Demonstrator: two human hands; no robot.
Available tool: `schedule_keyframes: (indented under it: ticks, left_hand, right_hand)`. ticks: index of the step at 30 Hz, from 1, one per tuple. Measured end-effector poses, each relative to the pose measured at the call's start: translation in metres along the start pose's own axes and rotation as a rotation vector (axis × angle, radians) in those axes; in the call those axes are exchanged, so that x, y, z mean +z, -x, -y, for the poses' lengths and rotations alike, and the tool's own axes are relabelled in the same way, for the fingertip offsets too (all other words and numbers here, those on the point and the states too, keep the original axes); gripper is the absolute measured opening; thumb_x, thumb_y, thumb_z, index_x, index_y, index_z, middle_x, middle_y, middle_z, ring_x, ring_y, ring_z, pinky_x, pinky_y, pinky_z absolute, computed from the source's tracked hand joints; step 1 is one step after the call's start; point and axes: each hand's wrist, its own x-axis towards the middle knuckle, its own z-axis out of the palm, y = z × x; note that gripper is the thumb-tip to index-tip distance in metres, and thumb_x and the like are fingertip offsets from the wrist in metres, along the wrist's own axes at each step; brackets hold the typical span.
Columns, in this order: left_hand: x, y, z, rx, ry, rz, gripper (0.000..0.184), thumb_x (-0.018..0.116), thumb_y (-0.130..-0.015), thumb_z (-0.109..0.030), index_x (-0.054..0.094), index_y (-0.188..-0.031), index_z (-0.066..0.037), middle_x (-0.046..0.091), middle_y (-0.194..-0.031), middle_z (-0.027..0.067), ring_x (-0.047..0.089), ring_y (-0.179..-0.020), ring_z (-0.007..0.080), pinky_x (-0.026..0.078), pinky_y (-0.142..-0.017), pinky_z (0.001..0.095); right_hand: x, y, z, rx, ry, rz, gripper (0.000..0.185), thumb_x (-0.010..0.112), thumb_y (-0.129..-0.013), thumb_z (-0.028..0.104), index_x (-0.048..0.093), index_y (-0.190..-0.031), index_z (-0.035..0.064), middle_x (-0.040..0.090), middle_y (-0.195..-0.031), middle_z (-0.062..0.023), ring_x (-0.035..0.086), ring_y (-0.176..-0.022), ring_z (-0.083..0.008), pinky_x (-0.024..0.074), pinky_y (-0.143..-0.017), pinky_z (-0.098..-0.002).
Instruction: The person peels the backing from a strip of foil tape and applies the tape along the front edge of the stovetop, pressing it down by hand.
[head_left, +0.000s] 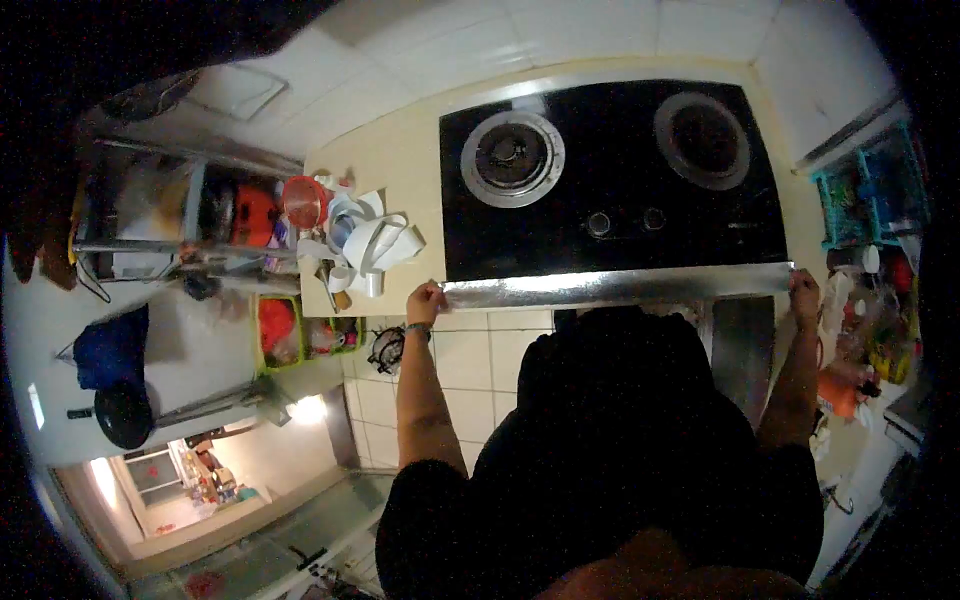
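The pale bench (385, 150) carries a black cooktop (610, 145). Left hand (425, 301) and right hand (804, 295) pinch opposite ends of a silver strip (620, 285), straight along the cooktop's front edge. Curled white strips (378, 242) lie left, bare surface between.

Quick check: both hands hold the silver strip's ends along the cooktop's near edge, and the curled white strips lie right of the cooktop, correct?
Not quite: the head view shows the curled white strips left of the cooktop, not right. The left hand and right hand do hold the ends of the silver strip along its near edge.
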Motion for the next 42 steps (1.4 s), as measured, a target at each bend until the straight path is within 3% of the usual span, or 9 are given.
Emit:
schedule_keyframes:
  ticks: [4, 6, 7, 8, 13, 30, 35, 36, 42]
  left_hand:
    - [-0.004, -0.023, 0.017, -0.076, -0.433, 0.001, 0.02, 0.06, -0.081, -0.013, 0.055, -0.065, -0.003, 0.052, -0.06, -0.0004, 0.046, -0.055, 0.0091, 0.04, -0.05, 0.0246]
    - [-0.018, -0.008, 0.01, 0.035, -0.068, 0.123, 0.018, 0.06, -0.083, -0.014, 0.057, -0.068, -0.004, 0.054, -0.06, 0.0016, 0.047, -0.052, 0.0096, 0.044, -0.052, 0.0256]
    - [-0.033, -0.005, 0.014, 0.013, -0.304, 0.003, 0.015, 0.061, -0.084, -0.013, 0.057, -0.073, -0.004, 0.055, -0.061, 0.0027, 0.05, -0.052, 0.011, 0.045, -0.05, 0.0272]
    - [-0.023, -0.009, 0.017, 0.125, -0.179, 0.05, 0.014, 0.062, -0.084, -0.013, 0.057, -0.076, -0.002, 0.056, -0.062, 0.0049, 0.052, -0.052, 0.0125, 0.046, -0.048, 0.0288]
    - [-0.029, -0.01, 0.012, -0.11, 0.144, 0.056, 0.016, 0.064, -0.082, -0.013, 0.056, -0.074, -0.002, 0.057, -0.063, 0.0066, 0.053, -0.052, 0.0139, 0.045, -0.047, 0.0286]
    - [-0.018, -0.004, 0.021, 0.021, -0.027, -0.034, 0.015, 0.059, -0.084, -0.003, 0.05, -0.073, -0.006, 0.055, -0.063, 0.005, 0.049, -0.049, 0.0116, 0.04, -0.041, 0.0263]
    - [-0.029, -0.008, 0.039, 0.022, -0.048, -0.06, 0.023, 0.063, -0.083, -0.009, 0.051, -0.062, -0.008, 0.053, -0.059, 0.0034, 0.048, -0.05, 0.0105, 0.041, -0.041, 0.0267]
    - [-0.033, 0.009, 0.015, -0.053, -0.29, 0.031, 0.029, 0.063, -0.082, -0.013, 0.05, -0.056, -0.009, 0.053, -0.057, 0.0016, 0.048, -0.05, 0.01, 0.042, -0.045, 0.0272]
    - [-0.003, -0.021, 0.02, -0.062, -0.087, -0.027, 0.018, 0.059, -0.085, -0.012, 0.056, -0.07, -0.004, 0.054, -0.059, 0.0016, 0.049, -0.051, 0.0098, 0.041, -0.046, 0.0253]
  right_hand:
    - [-0.044, 0.019, -0.034, -0.066, 0.385, -0.215, 0.007, 0.054, -0.076, 0.011, 0.058, -0.082, 0.0091, 0.053, -0.079, -0.0011, 0.049, -0.072, -0.0129, 0.0415, -0.066, -0.0258]
    - [0.039, 0.032, 0.054, 0.149, 0.481, -0.472, 0.001, 0.058, -0.075, 0.009, 0.058, -0.074, 0.0091, 0.051, -0.068, 0.0031, 0.047, -0.061, -0.0096, 0.0394, -0.057, -0.0237]
    - [0.028, 0.013, -0.006, -0.251, -0.071, -0.253, 0.007, 0.058, -0.076, 0.007, 0.057, -0.069, 0.008, 0.051, -0.065, 0.0026, 0.045, -0.058, -0.0076, 0.0367, -0.052, -0.0219]
    - [0.029, 0.01, 0.016, 0.04, 0.183, -0.338, 0.008, 0.058, -0.076, 0.004, 0.057, -0.068, 0.0071, 0.052, -0.066, 0.0022, 0.045, -0.057, -0.0069, 0.0358, -0.05, -0.022]
    - [0.039, 0.008, 0.015, 0.043, 0.055, -0.372, 0.011, 0.058, -0.077, 0.003, 0.056, -0.067, 0.0067, 0.05, -0.064, 0.002, 0.043, -0.056, -0.0074, 0.0347, -0.051, -0.0226]
    - [0.031, -0.005, -0.002, 0.135, 0.405, -0.523, 0.029, 0.057, -0.082, 0.002, 0.044, -0.057, 0.0089, 0.045, -0.055, 0.0016, 0.04, -0.053, -0.0085, 0.0361, -0.052, -0.024]
    - [0.057, 0.004, 0.038, 0.01, 0.864, -0.637, 0.021, 0.058, -0.08, 0.02, 0.055, -0.066, 0.0051, 0.056, -0.062, -0.0046, 0.052, -0.057, -0.0161, 0.0434, -0.056, -0.0306]
    - [0.009, -0.018, -0.037, 0.34, 0.954, -0.485, 0.024, 0.059, -0.078, 0.03, 0.062, -0.08, 0.0063, 0.061, -0.07, -0.0064, 0.057, -0.064, -0.0189, 0.0459, -0.06, -0.0333]
    - [-0.065, -0.019, -0.094, -0.061, -0.345, -0.044, 0.029, 0.053, -0.09, 0.026, 0.049, -0.069, 0.0059, 0.04, -0.066, 0.0003, 0.04, -0.06, -0.0117, 0.0384, -0.06, -0.0294]
